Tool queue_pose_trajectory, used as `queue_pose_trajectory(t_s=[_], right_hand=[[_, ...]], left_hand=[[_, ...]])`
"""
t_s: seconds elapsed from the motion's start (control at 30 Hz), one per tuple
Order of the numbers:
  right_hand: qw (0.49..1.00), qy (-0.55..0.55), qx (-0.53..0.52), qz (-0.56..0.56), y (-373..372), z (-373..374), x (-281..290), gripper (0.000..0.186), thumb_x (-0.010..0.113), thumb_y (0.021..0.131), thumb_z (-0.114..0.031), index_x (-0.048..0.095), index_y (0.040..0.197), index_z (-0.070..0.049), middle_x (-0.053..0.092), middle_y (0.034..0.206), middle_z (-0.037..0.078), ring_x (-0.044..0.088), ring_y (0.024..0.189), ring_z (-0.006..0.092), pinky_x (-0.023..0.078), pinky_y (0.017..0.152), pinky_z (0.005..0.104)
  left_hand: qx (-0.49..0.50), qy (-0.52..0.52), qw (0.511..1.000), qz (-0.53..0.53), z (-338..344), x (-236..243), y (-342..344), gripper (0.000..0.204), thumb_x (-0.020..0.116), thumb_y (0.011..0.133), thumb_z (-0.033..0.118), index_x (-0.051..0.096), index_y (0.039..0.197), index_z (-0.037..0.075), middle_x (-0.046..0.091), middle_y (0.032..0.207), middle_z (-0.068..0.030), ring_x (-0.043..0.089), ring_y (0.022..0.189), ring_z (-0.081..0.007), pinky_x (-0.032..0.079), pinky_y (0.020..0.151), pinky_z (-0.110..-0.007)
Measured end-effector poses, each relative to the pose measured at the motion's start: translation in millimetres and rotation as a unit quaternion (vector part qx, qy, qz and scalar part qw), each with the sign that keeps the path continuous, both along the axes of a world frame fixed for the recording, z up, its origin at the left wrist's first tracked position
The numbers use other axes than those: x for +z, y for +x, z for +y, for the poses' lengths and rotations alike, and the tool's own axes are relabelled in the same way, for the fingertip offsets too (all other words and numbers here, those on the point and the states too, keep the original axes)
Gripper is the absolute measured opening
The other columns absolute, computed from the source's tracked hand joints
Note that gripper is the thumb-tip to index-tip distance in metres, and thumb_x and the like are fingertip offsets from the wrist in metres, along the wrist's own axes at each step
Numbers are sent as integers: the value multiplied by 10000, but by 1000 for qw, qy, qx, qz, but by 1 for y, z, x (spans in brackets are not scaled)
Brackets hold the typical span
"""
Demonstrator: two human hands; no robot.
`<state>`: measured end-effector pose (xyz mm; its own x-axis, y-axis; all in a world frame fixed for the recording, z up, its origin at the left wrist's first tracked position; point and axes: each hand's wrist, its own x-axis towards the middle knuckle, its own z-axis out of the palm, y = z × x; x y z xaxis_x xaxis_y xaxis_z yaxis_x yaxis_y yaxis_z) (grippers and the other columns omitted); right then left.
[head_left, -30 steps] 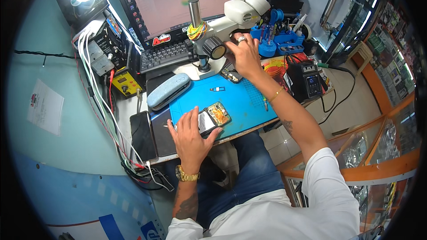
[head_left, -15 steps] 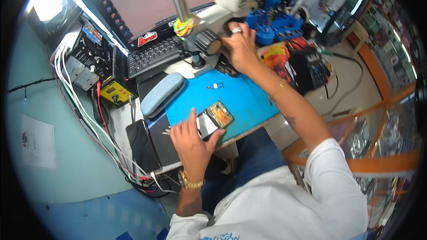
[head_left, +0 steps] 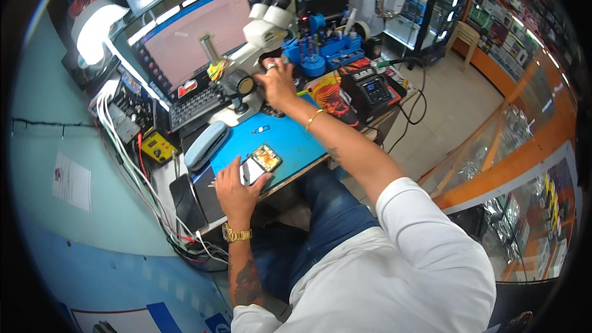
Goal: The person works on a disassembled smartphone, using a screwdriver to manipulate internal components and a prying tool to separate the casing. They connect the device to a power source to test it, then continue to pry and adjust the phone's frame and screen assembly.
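My left hand grips an opened phone by its sides, thumb on the near side and fingers on the far side. The phone's inner board and a white panel face up on the blue work mat, close to the table's front edge. Farther off, my right hand reaches beneath the head of a white microscope, beside its black focus knob. Its fingers are bent and partly hidden, so what they touch cannot be made out. A small phone part lies on the mat between my hands.
Left of the mat lie a grey-blue glasses case and a dark phone. Behind are a keyboard and monitor; cables hang by a yellow-fronted power unit. A blue tool holder and black station stand right.
The head view has shifted, so the bench appears lower and farther left, with more of the room showing. Both hands stay at the same places: left on the phone, right by the microscope.
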<state>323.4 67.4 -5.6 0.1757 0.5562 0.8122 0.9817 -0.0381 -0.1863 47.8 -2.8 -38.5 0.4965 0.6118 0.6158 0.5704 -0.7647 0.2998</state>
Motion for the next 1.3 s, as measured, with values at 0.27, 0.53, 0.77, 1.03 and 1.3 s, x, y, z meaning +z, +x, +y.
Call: queue_pose_trajectory(t_s=[0.27,0.53,0.77,1.03,1.3], right_hand=[[1000,6,-10,-4,13,2,-5,219,594,866,-163,751,1018,-164,552,1306,186,457,1230,351,358,976,485],[919,-326,-161,151,10,-136,13,361,787,818,-409,729,872,-57,714,925,181,713,850,384,553,745,497],[911,-342,-95,211,27,-149,-13,279,777,836,-273,711,950,-27,711,817,211,709,766,375,545,690,485],[743,-85,164,643,-23,-167,14,78,704,886,14,686,962,22,696,895,37,680,785,106,514,615,231],[896,-120,211,372,-57,-160,-23,194,740,851,23,704,1042,16,720,969,145,709,829,254,554,715,324]], left_hand=[[-10,-1,1000,9,-3,5,11,774,910,646,447,646,1206,-18,699,1053,-172,623,985,-353,502,867,-456],[-25,13,1000,4,-2,11,4,725,899,625,489,676,1126,14,684,905,-122,634,820,-325,515,758,-432],[-43,-91,993,62,9,33,1,828,925,617,424,621,1269,13,662,1095,-158,615,962,-325,501,864,-434],[-143,-183,966,111,26,42,31,794,923,620,349,635,1275,8,623,1170,-153,579,1044,-333,482,920,-427],[-73,-189,973,110,19,41,26,706,935,586,337,676,1161,20,630,1067,-132,585,975,-314,481,854,-424]])
